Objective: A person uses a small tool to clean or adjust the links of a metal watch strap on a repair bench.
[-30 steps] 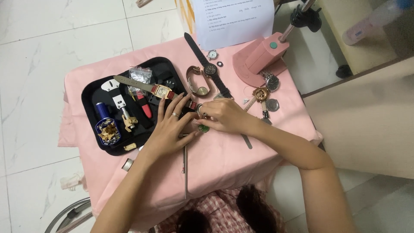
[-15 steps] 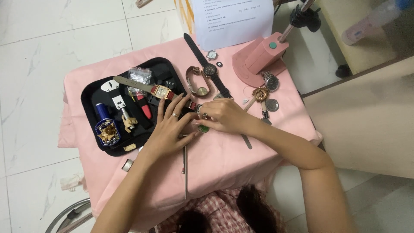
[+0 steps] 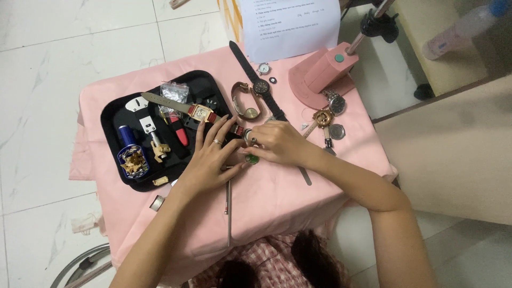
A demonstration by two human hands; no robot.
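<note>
1. Hardly anything is shifting since the earlier frames: both hands are staying together at the middle of the pink cloth (image 3: 277, 197), and the tools are lying where they lay.
2. The left hand (image 3: 210, 160) is resting flat with its fingers spread apart, fingertips reaching toward the small round watch part (image 3: 249, 137), a thin ring showing on one finger.
3. The right hand (image 3: 277, 143) is curling its fingers closed around that small metal piece, pinching it just beside the left fingertips; a green round bit (image 3: 252, 158) is peeking out beneath.
4. The black tray (image 3: 114, 114) is sitting to the left, matte and rounded, holding a gold square-faced watch (image 3: 200, 112) on a red strap.
5. A black-strapped watch (image 3: 261, 86) is lying behind the hands, near the pink plastic stand (image 3: 317, 74).
</note>
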